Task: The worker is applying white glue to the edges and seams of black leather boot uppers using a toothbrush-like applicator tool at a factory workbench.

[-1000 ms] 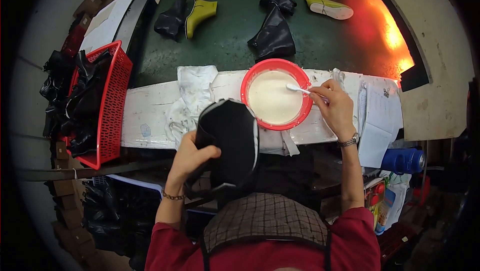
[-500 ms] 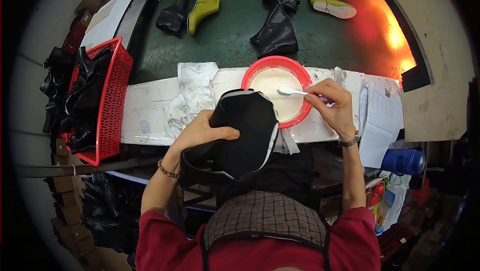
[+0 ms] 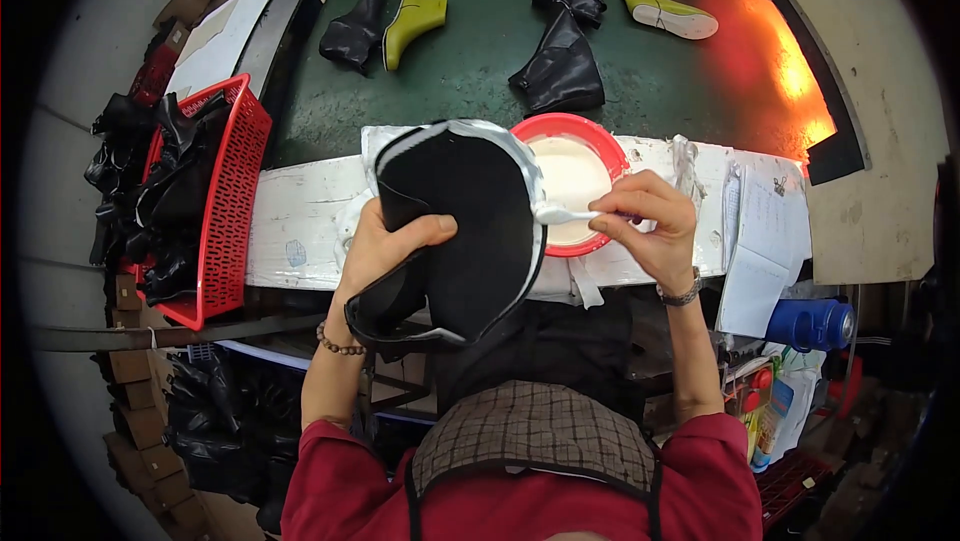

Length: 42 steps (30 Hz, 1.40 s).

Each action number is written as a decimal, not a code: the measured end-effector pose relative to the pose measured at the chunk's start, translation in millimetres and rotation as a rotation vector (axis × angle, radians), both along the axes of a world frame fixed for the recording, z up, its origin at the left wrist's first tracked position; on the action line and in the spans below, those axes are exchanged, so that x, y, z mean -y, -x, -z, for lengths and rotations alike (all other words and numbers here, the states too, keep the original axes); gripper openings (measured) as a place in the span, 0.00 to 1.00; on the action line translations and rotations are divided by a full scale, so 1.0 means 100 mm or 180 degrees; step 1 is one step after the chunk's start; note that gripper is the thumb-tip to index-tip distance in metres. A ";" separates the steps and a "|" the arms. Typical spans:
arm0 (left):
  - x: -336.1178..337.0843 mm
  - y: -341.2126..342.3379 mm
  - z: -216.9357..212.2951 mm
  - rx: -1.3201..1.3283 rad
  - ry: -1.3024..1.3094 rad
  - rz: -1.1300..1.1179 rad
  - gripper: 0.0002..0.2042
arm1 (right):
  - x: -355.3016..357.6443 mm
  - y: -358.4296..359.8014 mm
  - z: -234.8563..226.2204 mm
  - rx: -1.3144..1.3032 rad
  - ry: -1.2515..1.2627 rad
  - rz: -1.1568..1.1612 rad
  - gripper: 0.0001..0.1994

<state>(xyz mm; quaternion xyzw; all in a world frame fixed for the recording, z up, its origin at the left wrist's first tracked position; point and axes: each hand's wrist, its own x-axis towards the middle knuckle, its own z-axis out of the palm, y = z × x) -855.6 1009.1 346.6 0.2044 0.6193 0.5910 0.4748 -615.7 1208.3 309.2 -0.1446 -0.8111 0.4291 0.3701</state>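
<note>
My left hand (image 3: 389, 248) grips a black boot upper (image 3: 465, 231) by its near left side, thumb pressed on the dark inner lining. A whitish band runs along the upper's far and right edge. In my right hand (image 3: 650, 219) is a white toothbrush (image 3: 572, 215), pinched by its handle between thumb and fingers. Its head touches the upper's right edge, and the bristles are hidden under white paste. Behind it stands a red bowl (image 3: 617, 149) holding creamy white glue-like liquid (image 3: 575, 173), its left part covered by the upper.
On the green conveyor belt (image 3: 430, 101) stand black boots (image 3: 560, 66), yellow-green shoe lasts (image 3: 412, 26) and pale-soled pieces (image 3: 670, 16). An orange glow lights its right end. A red basket (image 3: 232, 181) of black boots is at left. Papers (image 3: 757, 251) and a blue flask (image 3: 812, 324) are at right.
The toothbrush has moved from over the bowl down and left to the upper's edge. My left hand has raised and turned the upper, which now covers more of the white cloth.
</note>
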 end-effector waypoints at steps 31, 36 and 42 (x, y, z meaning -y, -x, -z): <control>0.27 0.12 1.16 -0.4851 0.1218 0.0839 0.58 | -0.18 -0.30 0.32 0.1815 -0.0779 0.1178 0.09; 0.28 0.17 1.05 -0.4542 0.0548 -0.0029 0.46 | -0.25 -0.52 0.53 0.1675 -0.0524 0.1190 0.10; 0.18 0.06 0.56 -0.4603 -0.0066 -0.0533 0.44 | -0.04 -0.26 0.20 0.0845 -0.0229 0.1397 0.06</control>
